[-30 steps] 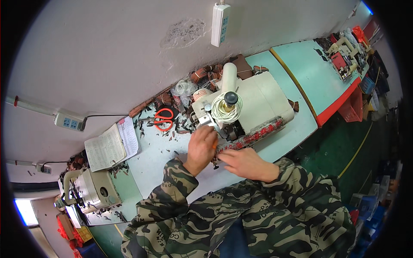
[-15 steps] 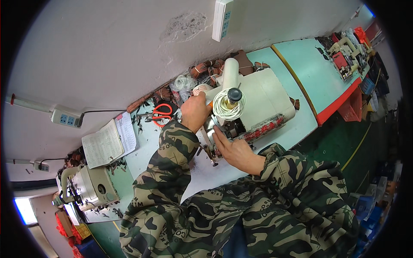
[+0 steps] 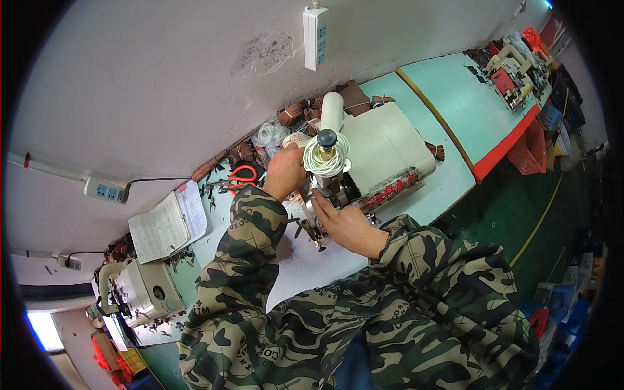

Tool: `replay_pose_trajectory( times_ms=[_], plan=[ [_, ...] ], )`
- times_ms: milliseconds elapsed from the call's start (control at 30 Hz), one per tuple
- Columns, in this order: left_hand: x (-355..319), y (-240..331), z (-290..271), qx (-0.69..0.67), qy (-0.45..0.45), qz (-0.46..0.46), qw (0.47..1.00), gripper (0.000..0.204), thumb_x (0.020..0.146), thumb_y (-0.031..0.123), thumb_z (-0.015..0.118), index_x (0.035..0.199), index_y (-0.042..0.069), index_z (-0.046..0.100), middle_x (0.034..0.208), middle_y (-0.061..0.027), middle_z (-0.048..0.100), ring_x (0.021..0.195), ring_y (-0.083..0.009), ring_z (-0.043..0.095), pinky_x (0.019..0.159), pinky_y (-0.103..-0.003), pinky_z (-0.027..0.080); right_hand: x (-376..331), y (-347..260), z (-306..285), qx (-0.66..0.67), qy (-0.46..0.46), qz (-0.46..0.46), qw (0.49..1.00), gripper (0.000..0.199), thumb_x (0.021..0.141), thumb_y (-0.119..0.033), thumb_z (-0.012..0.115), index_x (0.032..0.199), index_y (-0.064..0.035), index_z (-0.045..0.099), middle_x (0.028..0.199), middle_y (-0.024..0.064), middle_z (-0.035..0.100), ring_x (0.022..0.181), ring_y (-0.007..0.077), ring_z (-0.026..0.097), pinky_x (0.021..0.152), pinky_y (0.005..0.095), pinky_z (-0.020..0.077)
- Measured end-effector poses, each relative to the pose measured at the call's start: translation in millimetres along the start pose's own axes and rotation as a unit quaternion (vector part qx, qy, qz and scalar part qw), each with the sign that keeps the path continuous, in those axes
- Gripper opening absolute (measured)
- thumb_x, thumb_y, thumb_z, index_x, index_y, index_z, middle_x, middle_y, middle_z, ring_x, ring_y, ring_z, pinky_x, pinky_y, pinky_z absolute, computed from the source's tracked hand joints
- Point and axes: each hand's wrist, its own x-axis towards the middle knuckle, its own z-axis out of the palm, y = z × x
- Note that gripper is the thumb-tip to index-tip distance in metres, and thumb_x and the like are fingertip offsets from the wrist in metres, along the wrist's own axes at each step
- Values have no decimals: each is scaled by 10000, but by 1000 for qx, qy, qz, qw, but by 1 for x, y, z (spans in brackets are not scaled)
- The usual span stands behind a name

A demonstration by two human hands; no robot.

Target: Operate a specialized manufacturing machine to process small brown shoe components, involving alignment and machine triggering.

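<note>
The left hand (image 3: pixel 284 171) is raised beside the spool of cream cord (image 3: pixel 325 159), which is mounted upright on the cream machine (image 3: pixel 383 146) at the middle of the pale green bench (image 3: pixel 448 185). The fingers are curled toward the spool; whether anything is gripped cannot be told. The right hand (image 3: pixel 344 224) is laid nearly flat, fingers extended, at the machine's dark front mechanism (image 3: pixel 338 192); no held item is seen. An open ruled notebook (image 3: pixel 168 224) lies left of the orange-handled scissors (image 3: pixel 243 175). A white power strip (image 3: pixel 315 38) is fixed vertically on the wall above.
</note>
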Motion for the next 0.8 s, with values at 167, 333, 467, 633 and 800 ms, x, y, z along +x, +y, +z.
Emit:
replay_pose_trajectory(
  times_ms=[167, 333, 467, 633, 800],
  plan=[
    [-6, -8, 19, 26, 36, -12, 999, 230, 770, 210, 670, 955, 77, 637, 839, -175, 623, 754, -376, 626, 635, -446, 503, -4, -1, 8, -101, 1, -4, 995, 526, 798, -126, 535, 1279, 80, 485, 1413, 263, 379, 717, 190, 642, 433, 283, 460],
    [-3, 2, 5, 128, 47, 108, 985, 205, 759, 213, 695, 924, 98, 655, 806, -105, 666, 716, -310, 649, 604, -391, 520, 0, -7, 20, -75, -71, 15, 995, 529, 868, -193, 504, 1335, 49, 452, 1459, 256, 311, 1052, 260, 607, 369, 377, 493],
    [-29, 12, -7, -88, -26, -173, 981, 350, 839, 122, 607, 1169, 13, 575, 1010, -119, 662, 879, -242, 658, 717, -334, 533, -8, 2, 8, 88, -17, 14, 996, 457, 833, -200, 549, 1199, 72, 525, 1367, 290, 415, 909, 302, 662, 469, 377, 525],
    [-151, 7, -10, -184, 79, -452, 869, 224, 969, 175, 505, 966, -21, 611, 627, -71, 585, 376, -125, 498, 334, -271, 371, -63, 95, -87, 520, -14, 172, 837, 258, 766, -307, 626, 778, -50, 628, 700, 135, 626, 681, 308, 614, 603, 405, 473],
    [-230, 78, -6, -206, -98, -570, 790, 270, 956, 200, 528, 1031, -50, 594, 647, -137, 645, 382, -192, 573, 311, -285, 393, -152, 258, -36, 156, 118, 455, 869, 226, 764, -170, 649, 971, -81, 666, 841, 138, 669, 766, 337, 640, 671, 417, 498]
  ],
)
